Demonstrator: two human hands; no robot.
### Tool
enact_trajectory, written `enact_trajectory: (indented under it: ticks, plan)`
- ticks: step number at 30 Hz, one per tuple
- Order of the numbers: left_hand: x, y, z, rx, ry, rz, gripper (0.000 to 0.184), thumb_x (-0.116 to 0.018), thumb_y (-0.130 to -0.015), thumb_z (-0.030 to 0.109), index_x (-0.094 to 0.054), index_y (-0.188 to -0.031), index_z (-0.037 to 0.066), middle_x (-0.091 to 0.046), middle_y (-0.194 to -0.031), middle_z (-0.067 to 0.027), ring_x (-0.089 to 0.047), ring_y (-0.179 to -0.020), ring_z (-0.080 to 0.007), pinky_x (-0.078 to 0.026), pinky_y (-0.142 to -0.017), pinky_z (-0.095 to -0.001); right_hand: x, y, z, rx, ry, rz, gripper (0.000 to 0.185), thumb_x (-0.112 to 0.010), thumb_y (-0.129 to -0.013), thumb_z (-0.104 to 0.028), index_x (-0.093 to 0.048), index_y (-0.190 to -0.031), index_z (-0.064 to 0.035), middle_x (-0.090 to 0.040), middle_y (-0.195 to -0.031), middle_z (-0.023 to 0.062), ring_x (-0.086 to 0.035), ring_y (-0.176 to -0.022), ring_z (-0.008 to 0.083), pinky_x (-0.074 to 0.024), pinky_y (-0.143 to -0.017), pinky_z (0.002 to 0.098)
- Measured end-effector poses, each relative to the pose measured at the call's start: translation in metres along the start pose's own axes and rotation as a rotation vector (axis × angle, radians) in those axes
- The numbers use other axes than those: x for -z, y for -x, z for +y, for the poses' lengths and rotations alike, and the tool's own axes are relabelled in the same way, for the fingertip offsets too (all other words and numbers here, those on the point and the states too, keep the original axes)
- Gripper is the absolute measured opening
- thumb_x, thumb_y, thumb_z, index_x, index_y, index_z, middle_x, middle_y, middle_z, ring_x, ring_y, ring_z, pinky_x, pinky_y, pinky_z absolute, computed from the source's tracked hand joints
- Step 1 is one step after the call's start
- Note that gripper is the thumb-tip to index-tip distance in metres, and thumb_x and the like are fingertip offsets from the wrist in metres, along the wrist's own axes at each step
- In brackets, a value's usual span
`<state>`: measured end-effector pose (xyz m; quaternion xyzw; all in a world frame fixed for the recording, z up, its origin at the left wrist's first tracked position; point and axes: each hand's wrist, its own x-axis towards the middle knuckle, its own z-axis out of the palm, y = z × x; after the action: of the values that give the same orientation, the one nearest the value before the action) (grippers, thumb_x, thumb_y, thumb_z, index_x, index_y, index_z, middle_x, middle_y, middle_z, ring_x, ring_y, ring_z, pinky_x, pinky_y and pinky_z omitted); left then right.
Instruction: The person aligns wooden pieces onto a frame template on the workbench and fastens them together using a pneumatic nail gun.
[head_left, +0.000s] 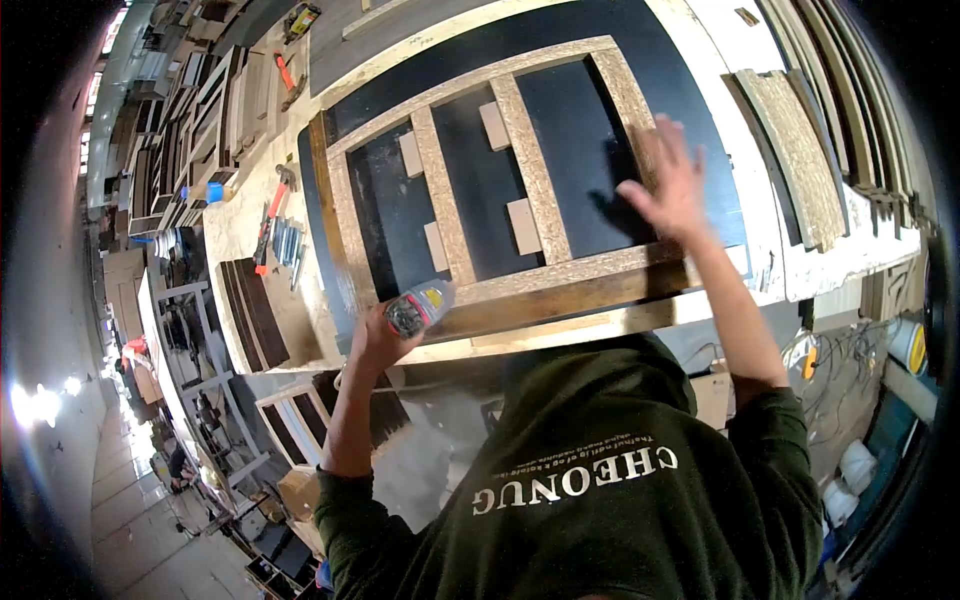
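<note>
My left hand (376,342) is wrapped round a clear plastic bottle (432,300) with a yellow and red label, tilted over the near-left corner of a chipboard frame (558,273). What is in the bottle is unclear. My right hand (676,190) has its fingers spread, over or against the frame's right-hand bar; whether it touches is hard to tell. The frame lies on a black panel (690,80), with two inner bars (443,190) across it. Several small pale blocks (524,226) sit beside these bars. A brown wooden strip (560,305) runs along the near edge.
The panel rests on a pale workbench (315,330). Left of it lie a hammer (285,180), metal rods (287,250), dark strips (250,310), another red-handled tool (285,72) and a tape measure (299,22). Chipboard strips (795,150) are stacked at right. Cables (850,350) hang below.
</note>
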<state>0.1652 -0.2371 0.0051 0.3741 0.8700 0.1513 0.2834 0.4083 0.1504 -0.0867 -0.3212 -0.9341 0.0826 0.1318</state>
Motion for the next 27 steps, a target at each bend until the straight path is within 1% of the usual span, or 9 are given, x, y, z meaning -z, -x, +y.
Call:
enact_trajectory:
  ticks: [3, 4, 7, 13, 17, 19, 23, 25, 27]
  plan:
    - [0.001, -0.010, 0.012, 0.045, -0.114, -0.070, 0.033, -0.077, -0.065, 0.018, -0.068, -0.094, 0.003, -0.069, -0.082, -0.0161, -0.068, -0.080, -0.0299, -0.053, -0.068, -0.0355, -0.005, -0.004, 0.063, -0.234, 0.052, -0.082, 0.081, -0.050, -0.082, -0.066, -0.029, -0.146, -0.0200, -0.019, -0.154, 0.0104, -0.015, -0.143, 0.0318, -0.0104, -0.112, 0.0591]
    - [0.000, -0.009, 0.018, 0.008, -0.112, -0.008, 0.032, -0.078, -0.065, 0.018, -0.068, -0.091, 0.003, -0.069, -0.081, -0.0160, -0.068, -0.078, -0.0298, -0.053, -0.067, -0.0359, -0.010, 0.004, 0.072, -0.236, 0.051, -0.089, 0.081, -0.050, -0.082, -0.066, -0.029, -0.146, -0.0200, -0.019, -0.154, 0.0104, -0.015, -0.143, 0.0318, -0.0104, -0.112, 0.0591]
    - [0.002, -0.010, 0.026, 0.044, -0.010, 0.005, 0.036, -0.079, -0.063, 0.019, -0.068, -0.093, 0.003, -0.069, -0.083, -0.0163, -0.068, -0.079, -0.0300, -0.053, -0.068, -0.0365, -0.022, 0.010, 0.080, -0.201, 0.050, -0.135, 0.080, -0.040, -0.083, -0.071, -0.032, -0.145, -0.0209, -0.020, -0.154, 0.0107, -0.013, -0.143, 0.0323, -0.0118, -0.112, 0.0584]
    - [-0.001, -0.008, 0.009, 0.151, -0.055, -0.047, 0.042, -0.080, -0.061, 0.022, -0.067, -0.096, 0.002, -0.069, -0.086, -0.0163, -0.068, -0.081, -0.0311, -0.054, -0.071, -0.0371, -0.022, 0.010, 0.076, -0.189, 0.009, -0.066, 0.073, -0.043, -0.084, -0.066, -0.036, -0.143, -0.0238, -0.022, -0.154, 0.0067, -0.013, -0.144, 0.0304, -0.0101, -0.112, 0.0585]
    - [-0.003, -0.007, -0.002, 0.145, -0.042, -0.059, 0.044, -0.081, -0.061, 0.022, -0.067, -0.097, 0.001, -0.069, -0.086, -0.0162, -0.068, -0.082, -0.0314, -0.054, -0.071, -0.0375, -0.018, 0.002, 0.061, -0.191, -0.025, -0.229, 0.065, -0.044, -0.087, -0.058, -0.039, -0.142, -0.0249, -0.023, -0.155, -0.0004, -0.012, -0.144, 0.0266, -0.0044, -0.112, 0.0611]
    - [0.000, -0.007, 0.002, 0.135, -0.037, -0.089, 0.045, -0.082, -0.060, 0.023, -0.067, -0.097, 0.002, -0.069, -0.087, -0.0161, -0.068, -0.083, -0.0316, -0.054, -0.071, -0.0379, -0.032, 0.002, 0.051, -0.115, -0.075, -0.118, 0.065, -0.044, -0.088, -0.056, -0.039, -0.142, -0.0222, -0.024, -0.154, -0.0012, -0.013, -0.144, 0.0234, -0.0043, -0.114, 0.0574]
    - [-0.003, -0.006, -0.002, 0.154, -0.004, -0.092, 0.045, -0.082, -0.059, 0.023, -0.068, -0.097, 0.002, -0.069, -0.086, -0.0161, -0.068, -0.082, -0.0313, -0.053, -0.071, -0.0380, -0.031, 0.002, 0.049, -0.126, -0.072, -0.126, 0.066, -0.044, -0.087, -0.057, -0.039, -0.142, -0.0209, -0.026, -0.153, -0.0014, -0.015, -0.144, 0.0235, -0.0051, -0.114, 0.0556]
    - [-0.006, -0.001, 0.000, 0.021, -0.044, 0.107, 0.044, -0.083, -0.059, 0.023, -0.068, -0.094, 0.001, -0.069, -0.083, -0.0166, -0.068, -0.081, -0.0313, -0.053, -0.070, -0.0382, -0.032, 0.002, 0.050, -0.124, -0.064, -0.122, 0.067, -0.045, -0.087, -0.058, -0.039, -0.142, -0.0210, -0.027, -0.153, -0.0012, -0.015, -0.144, 0.0238, -0.0051, -0.114, 0.0556]
    - [-0.006, -0.004, -0.002, 0.012, -0.082, 0.124, 0.042, -0.082, -0.060, 0.022, -0.067, -0.093, 0.001, -0.069, -0.081, -0.0172, -0.068, -0.080, -0.0316, -0.053, -0.070, -0.0382, -0.034, 0.002, 0.052, -0.116, -0.073, -0.101, 0.068, -0.045, -0.085, -0.059, -0.040, -0.142, -0.0211, -0.028, -0.152, -0.0008, -0.016, -0.144, 0.0240, -0.0051, -0.114, 0.0554]
